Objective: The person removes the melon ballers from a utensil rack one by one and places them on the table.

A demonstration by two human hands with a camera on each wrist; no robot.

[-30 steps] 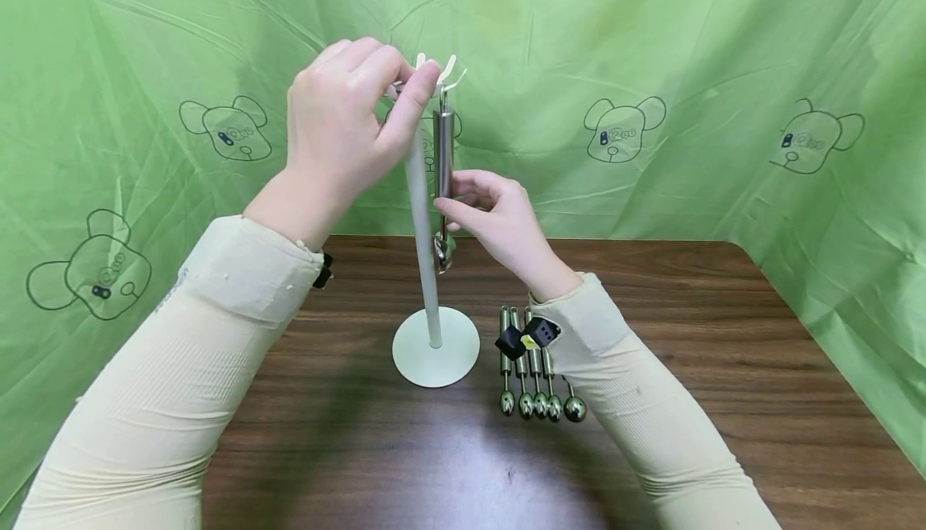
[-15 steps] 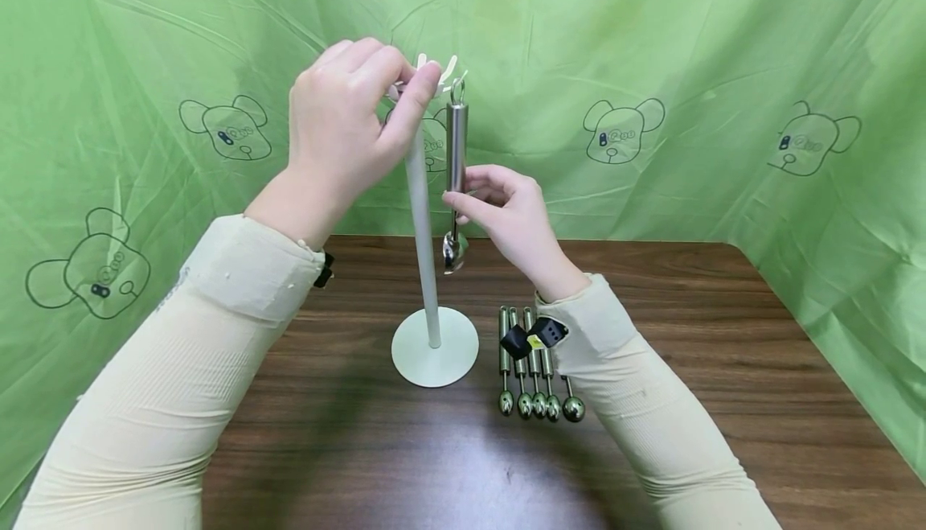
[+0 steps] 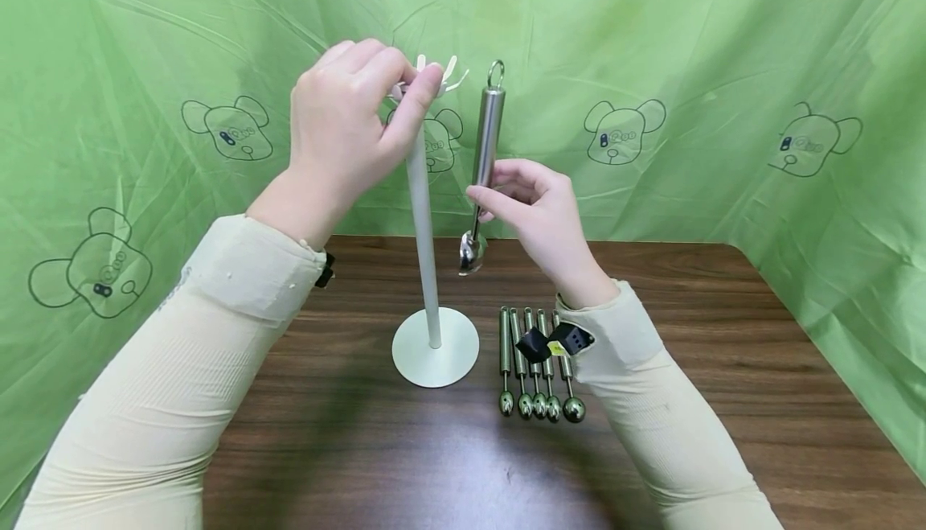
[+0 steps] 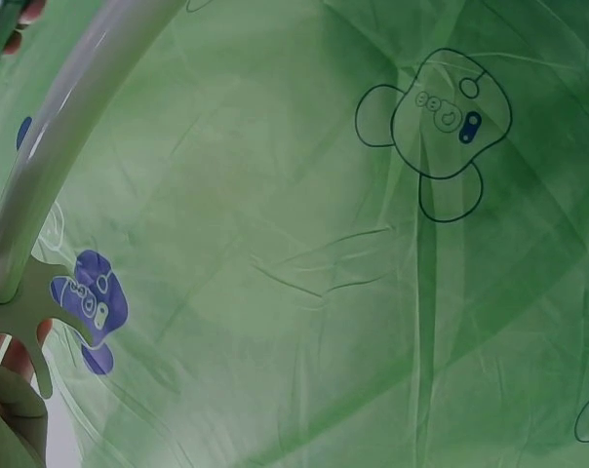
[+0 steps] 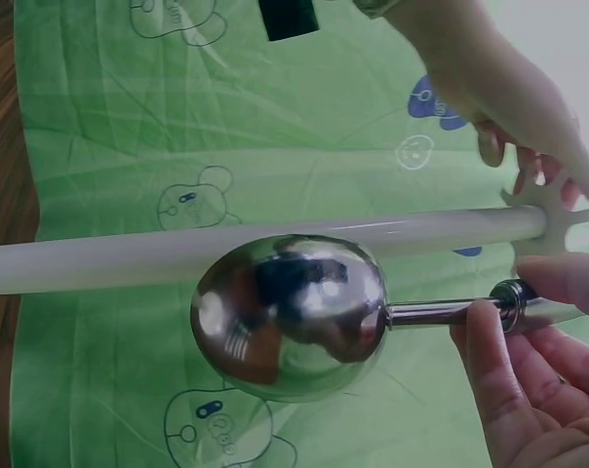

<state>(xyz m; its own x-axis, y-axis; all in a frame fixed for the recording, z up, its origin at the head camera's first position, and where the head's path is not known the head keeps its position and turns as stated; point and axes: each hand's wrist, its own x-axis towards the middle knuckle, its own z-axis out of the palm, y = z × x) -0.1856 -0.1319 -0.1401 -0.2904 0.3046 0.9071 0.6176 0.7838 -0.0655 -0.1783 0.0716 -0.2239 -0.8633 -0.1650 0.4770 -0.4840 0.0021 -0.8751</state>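
Note:
My right hand (image 3: 538,204) pinches a shiny steel melon baller (image 3: 488,136) low on its tubular handle, holding it in the air right of the white stand (image 3: 423,232). Its hanging ring points up and its rounded bowl down, slightly tilted. Seen from the right wrist, the bowl (image 5: 290,317) shows its smooth back, thumb and fingers gripping where neck meets handle. With thumb and fingers, my left hand (image 3: 354,108) grips the top of the stand, partly hiding its crown of hooks (image 3: 452,80). In the left wrist view, fingers (image 4: 17,400) show behind the hooks.
Several more melon ballers (image 3: 526,405) lie in a row on the brown wooden table (image 3: 687,369), partly under the right wrist's black camera (image 3: 557,341). The stand's round base (image 3: 434,369) rests left of them. Green cloth (image 3: 528,15) surrounds the table's back and sides.
The melon baller has come away from the stand's hook, moving right and slightly tilting with my right hand. My left hand stays on the stand's top.

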